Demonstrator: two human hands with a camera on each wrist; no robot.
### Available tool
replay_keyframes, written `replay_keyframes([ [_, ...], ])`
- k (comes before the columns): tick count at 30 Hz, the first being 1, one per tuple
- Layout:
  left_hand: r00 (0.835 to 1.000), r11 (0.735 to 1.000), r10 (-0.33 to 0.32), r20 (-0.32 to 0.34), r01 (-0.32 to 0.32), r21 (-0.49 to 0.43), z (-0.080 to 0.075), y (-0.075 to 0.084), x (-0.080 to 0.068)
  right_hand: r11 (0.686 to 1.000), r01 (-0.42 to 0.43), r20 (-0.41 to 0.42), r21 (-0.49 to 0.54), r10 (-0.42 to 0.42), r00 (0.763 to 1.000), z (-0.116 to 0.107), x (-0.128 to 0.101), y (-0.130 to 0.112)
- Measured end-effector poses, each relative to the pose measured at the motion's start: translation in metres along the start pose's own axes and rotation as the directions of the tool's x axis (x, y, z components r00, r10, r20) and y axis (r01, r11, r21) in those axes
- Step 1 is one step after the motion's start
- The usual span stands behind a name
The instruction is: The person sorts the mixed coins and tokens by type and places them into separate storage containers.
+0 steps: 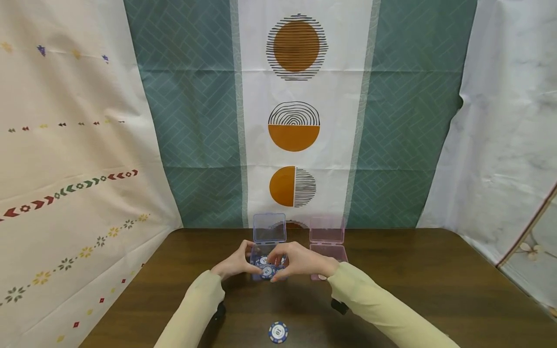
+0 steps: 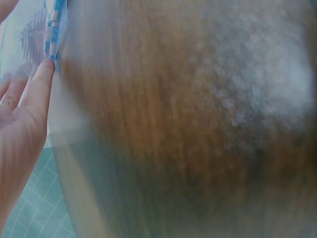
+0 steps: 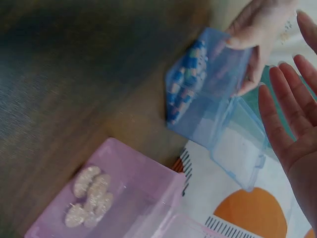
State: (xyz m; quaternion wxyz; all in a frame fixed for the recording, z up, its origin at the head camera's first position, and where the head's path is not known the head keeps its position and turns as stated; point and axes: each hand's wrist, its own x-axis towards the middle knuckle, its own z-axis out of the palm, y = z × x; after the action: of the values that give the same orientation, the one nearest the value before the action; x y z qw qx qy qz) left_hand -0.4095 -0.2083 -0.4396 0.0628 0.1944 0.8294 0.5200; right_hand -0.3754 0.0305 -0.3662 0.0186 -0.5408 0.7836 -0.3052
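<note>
My left hand (image 1: 235, 262) holds the left side of a see-through blue plastic box (image 3: 230, 64), its thumb along the wall in the right wrist view. Several blue-and-white poker chips (image 1: 267, 272) lie inside, overlapping one another. The hinged lid (image 1: 270, 228) stands raised at the back. Over the box's right side in the head view is my right hand (image 1: 300, 260), thumb toward the front. From the right wrist, its fingers (image 3: 287, 94) look extended and loose, with nothing held. In the left wrist view a fingertip (image 2: 47, 67) meets the box's edge.
A see-through pink box (image 3: 143, 163) with its lid up stands right of the blue one, partly hidden by my right arm in the head view. Several pale glittery pieces (image 3: 96, 193) lie in it. One blue-and-white poker chip (image 1: 278, 332) lies near the front of the brown table (image 1: 391, 280).
</note>
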Motion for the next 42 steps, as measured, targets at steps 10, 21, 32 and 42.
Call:
replay_keyframes([
  [10,1.0,1.0,0.002,0.015,-0.002,-0.016,0.0,0.001,0.002,1.0,0.001,0.142,-0.007,0.0,0.99,0.016,-0.012,-0.003],
  [21,1.0,1.0,0.006,0.016,-0.006,-0.015,-0.001,0.004,0.003,0.999,0.032,0.242,-0.012,-0.028,0.97,0.031,-0.019,-0.004],
  [32,1.0,1.0,-0.009,0.011,0.009,-0.017,0.0,0.0,0.002,0.995,0.096,0.369,-0.015,-0.084,0.925,0.049,-0.027,-0.012],
  [42,1.0,1.0,-0.028,-0.008,0.028,-0.007,0.0,0.001,0.001,0.989,0.111,0.349,-0.098,-0.071,0.935,0.059,-0.029,-0.012],
])
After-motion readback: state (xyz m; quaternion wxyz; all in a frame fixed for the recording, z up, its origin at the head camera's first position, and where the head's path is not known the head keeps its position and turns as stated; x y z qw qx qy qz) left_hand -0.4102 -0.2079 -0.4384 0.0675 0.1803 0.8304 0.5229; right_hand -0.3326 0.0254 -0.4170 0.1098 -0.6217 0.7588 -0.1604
